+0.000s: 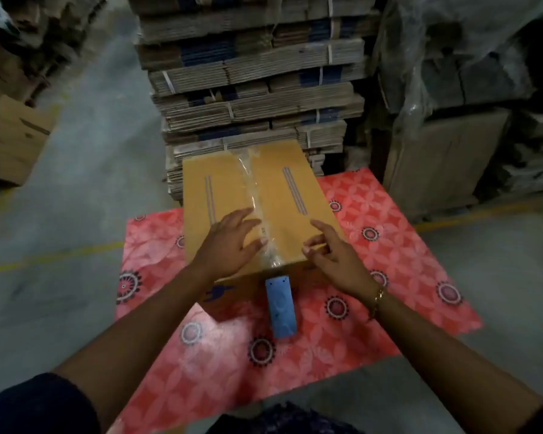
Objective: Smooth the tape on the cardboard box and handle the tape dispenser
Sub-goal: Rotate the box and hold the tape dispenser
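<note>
Nearest me, my dark sleeves frame a thin pink mat (342, 339) with a printed petal pattern and dark ringed medallions, spread flat on the grey concrete floor (76, 189), which carries faint yellow painted lines. On the mat, just at the near face of the box, lies the blue tape dispenser (280, 308), a smooth oblong plastic body pointing away from me, its far end touching or almost touching the carton; neither hand is on it.

The cardboard box (282, 208) stands on the mat's far half, a plain brown corrugated carton with closed top flaps and two pale printed stripes, one on each flap. A strip of clear tape (254, 195) runs down the middle seam, glossy and wrinkled, catching light along its length and folding over the near edge.

My left hand (229, 245) lies spread, fingers apart, flat on the left flap with the fingertips at the tape's edge. My right hand (336, 255) is over the box's near right corner, fingers loosely curled and holding nothing; a gold bracelet (377, 299) circles its wrist.

Beyond the box rises a tall stack of flattened cartons (254, 89), bundled with white straps. To the right stand goods wrapped in cloudy plastic film (452, 73); to the left, another open brown carton (10, 136) sits on the floor
</note>
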`<state>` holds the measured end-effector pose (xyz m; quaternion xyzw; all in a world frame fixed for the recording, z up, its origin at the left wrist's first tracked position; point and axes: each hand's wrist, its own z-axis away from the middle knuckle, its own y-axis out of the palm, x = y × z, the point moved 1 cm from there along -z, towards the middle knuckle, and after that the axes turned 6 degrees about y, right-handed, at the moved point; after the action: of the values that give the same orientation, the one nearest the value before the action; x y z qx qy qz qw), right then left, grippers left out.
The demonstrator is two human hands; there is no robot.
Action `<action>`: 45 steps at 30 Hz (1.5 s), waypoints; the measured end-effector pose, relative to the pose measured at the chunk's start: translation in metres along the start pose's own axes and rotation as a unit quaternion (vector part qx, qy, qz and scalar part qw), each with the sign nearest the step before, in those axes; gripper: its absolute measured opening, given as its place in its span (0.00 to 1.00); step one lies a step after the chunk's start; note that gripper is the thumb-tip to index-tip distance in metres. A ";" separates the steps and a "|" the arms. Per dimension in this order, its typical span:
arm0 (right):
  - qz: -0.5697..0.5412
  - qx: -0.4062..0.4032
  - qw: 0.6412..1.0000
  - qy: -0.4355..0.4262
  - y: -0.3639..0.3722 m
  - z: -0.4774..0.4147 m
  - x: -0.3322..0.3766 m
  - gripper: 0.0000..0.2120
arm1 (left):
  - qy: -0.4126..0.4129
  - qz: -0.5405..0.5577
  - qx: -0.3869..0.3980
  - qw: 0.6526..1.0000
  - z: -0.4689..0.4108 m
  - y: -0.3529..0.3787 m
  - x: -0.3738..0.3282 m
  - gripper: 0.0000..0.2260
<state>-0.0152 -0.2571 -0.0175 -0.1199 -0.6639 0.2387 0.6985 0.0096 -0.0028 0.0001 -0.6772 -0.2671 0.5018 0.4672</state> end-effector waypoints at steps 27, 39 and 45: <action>0.062 -0.157 0.964 0.207 0.159 0.087 -0.068 0.26 | 0.175 -0.157 0.056 0.970 -0.009 0.097 0.041 0.26; 0.112 -0.181 0.954 0.212 0.151 0.097 -0.047 0.31 | 0.174 -0.168 0.058 0.969 -0.009 0.099 0.043 0.28; 0.111 -0.200 0.952 0.205 0.152 0.113 -0.046 0.31 | 0.169 -0.153 0.063 0.972 -0.009 0.098 0.040 0.30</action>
<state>-0.1535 -0.1658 -0.1208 -0.3762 -0.5228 0.1476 0.7506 0.0218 -0.0139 -0.1048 -0.6722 -0.2525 0.3182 0.6190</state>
